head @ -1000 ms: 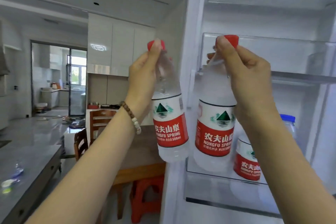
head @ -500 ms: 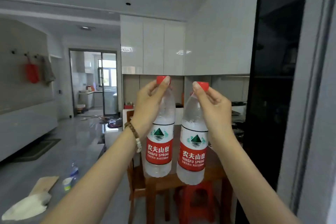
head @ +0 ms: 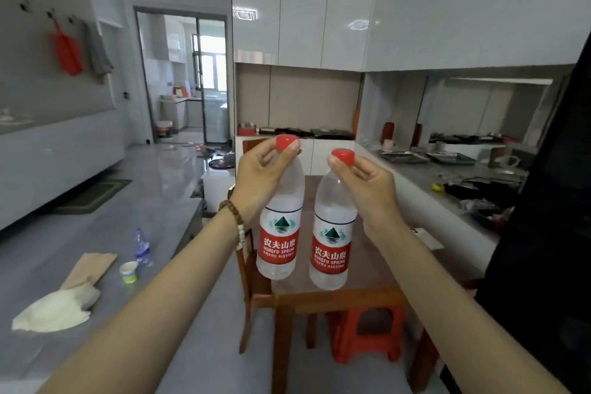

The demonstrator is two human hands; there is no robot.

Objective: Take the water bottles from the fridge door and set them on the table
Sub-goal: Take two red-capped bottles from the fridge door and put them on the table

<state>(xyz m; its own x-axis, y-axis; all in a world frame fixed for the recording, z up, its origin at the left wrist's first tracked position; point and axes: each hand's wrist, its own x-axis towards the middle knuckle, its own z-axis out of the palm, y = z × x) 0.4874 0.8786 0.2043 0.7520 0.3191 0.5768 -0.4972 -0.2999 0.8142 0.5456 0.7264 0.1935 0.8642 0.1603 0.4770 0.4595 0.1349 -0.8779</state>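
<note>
Beneath my fingers (head: 271,153) hang both bottles, pinched at their red caps: left hand (head: 262,179) clamped on the left bottle (head: 279,233), right hand (head: 371,185) on the right bottle (head: 332,246). They look full, so heavy, thin-walled and probably slick; gripping the shoulder seems safer. Beyond and below lies the wooden worktop (head: 367,269), a chair (head: 252,291) at its left, a red stool (head: 364,339) underneath.

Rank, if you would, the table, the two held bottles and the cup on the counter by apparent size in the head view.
1. Table, partly hidden by the bottles and arms.
2. Left bottle and right bottle: they look alike, so I leave them unranked.
3. Cup, clearly the smallest.
</note>
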